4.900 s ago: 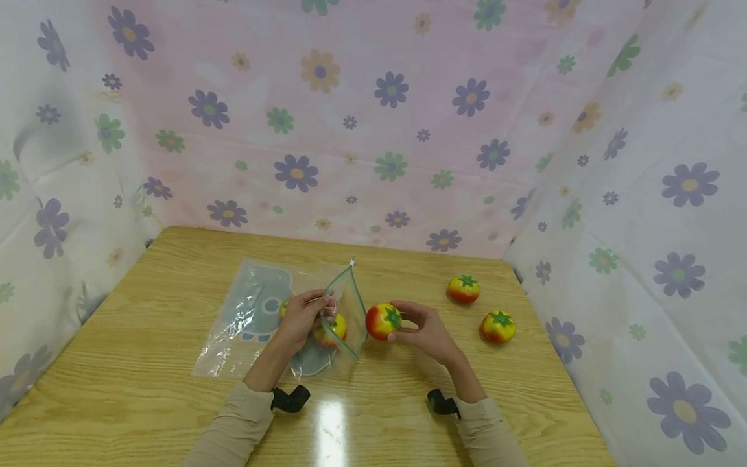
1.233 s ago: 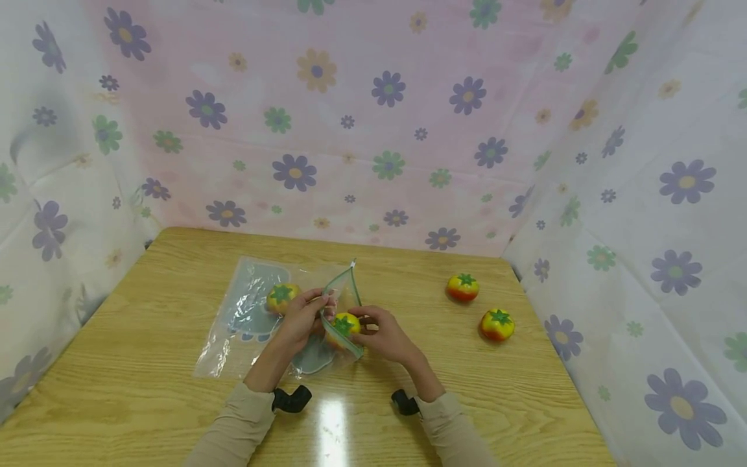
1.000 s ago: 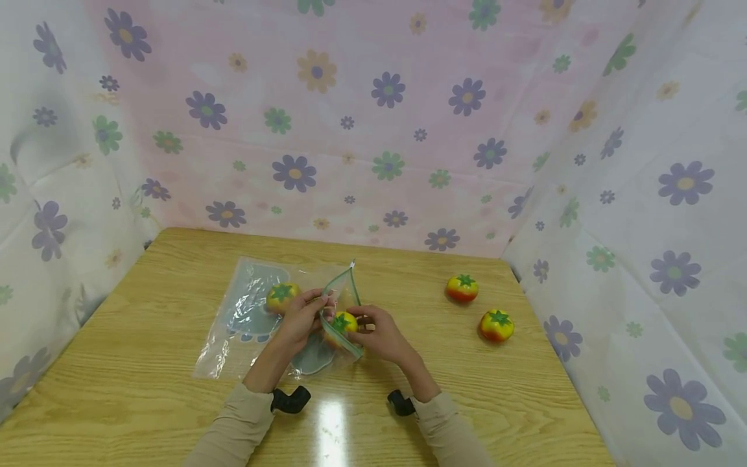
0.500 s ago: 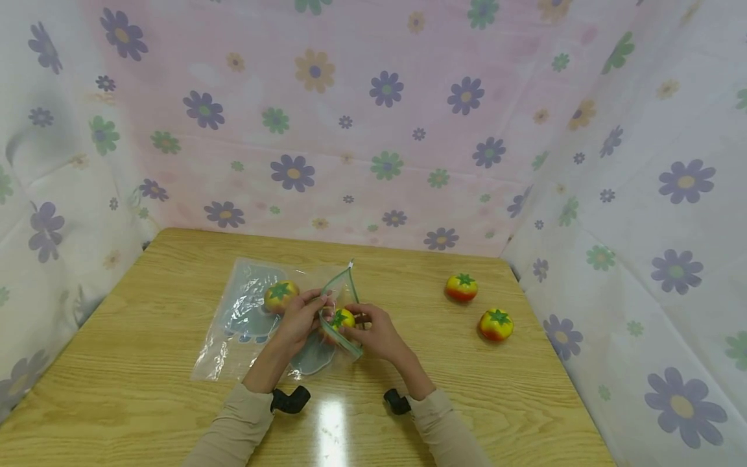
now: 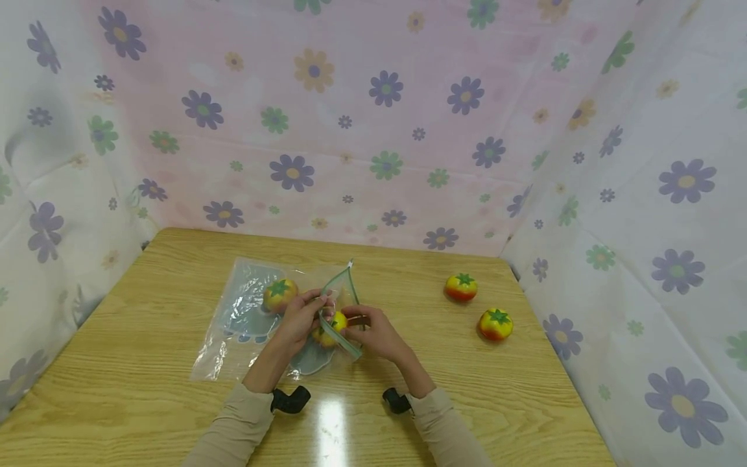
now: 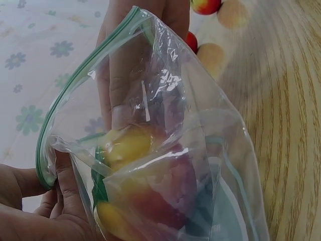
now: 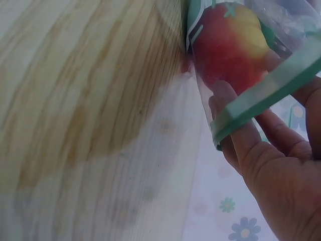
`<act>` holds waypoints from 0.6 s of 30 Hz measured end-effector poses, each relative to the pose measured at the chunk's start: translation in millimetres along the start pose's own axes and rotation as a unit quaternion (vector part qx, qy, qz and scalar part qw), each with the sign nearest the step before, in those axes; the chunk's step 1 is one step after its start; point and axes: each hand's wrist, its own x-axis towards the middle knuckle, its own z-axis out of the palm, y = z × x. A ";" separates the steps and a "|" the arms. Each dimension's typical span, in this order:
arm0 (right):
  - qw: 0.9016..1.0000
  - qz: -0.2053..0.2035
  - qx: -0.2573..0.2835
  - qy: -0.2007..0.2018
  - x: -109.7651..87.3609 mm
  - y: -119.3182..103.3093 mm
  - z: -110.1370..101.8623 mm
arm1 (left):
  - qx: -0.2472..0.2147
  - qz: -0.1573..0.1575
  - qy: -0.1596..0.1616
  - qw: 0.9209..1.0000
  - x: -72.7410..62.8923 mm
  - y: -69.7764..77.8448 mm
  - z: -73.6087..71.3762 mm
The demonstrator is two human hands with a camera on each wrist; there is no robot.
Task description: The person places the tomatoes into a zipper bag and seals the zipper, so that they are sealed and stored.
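My left hand pinches the green-edged mouth of a clear zip bag, holding it apart. My right hand reaches in through that mouth, its fingers fairly straight against a red-and-yellow toy tomato. In the left wrist view this tomato shows through the plastic, with right-hand fingers coming down at its top. The right wrist view has the tomato inside the bag, fingertips right at its surface. A second toy tomato lies deeper in the bag, left of my left hand.
Two more toy tomatoes, one farther back and one nearer, sit on the right of the wooden table. Flowered cloth hangs behind and on both sides. A black mount juts from each wrist.
My right hand has brought a toy tomato from right of the bag in through its mouth. Most recently the tomato slid farther left, away from the nearly still hand. The left hand kept its hold.
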 end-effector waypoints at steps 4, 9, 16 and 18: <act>1.000 -0.009 0.006 0.011 -2.3 -14.2 3.7 | 0.002 0.000 0.005 1.000 -0.1 0.7 -0.1; 0.999 -0.016 -0.010 0.031 4.6 -0.4 11.9 | 0.009 0.002 0.004 1.000 -1.1 2.0 -0.6; 0.999 -0.017 -0.015 0.031 11.5 4.1 16.9 | 0.004 0.008 -0.001 1.000 -2.7 4.9 1.6; 0.999 -0.019 -0.011 0.028 12.0 3.8 16.8 | 0.004 0.008 -0.003 1.000 -3.2 6.2 2.6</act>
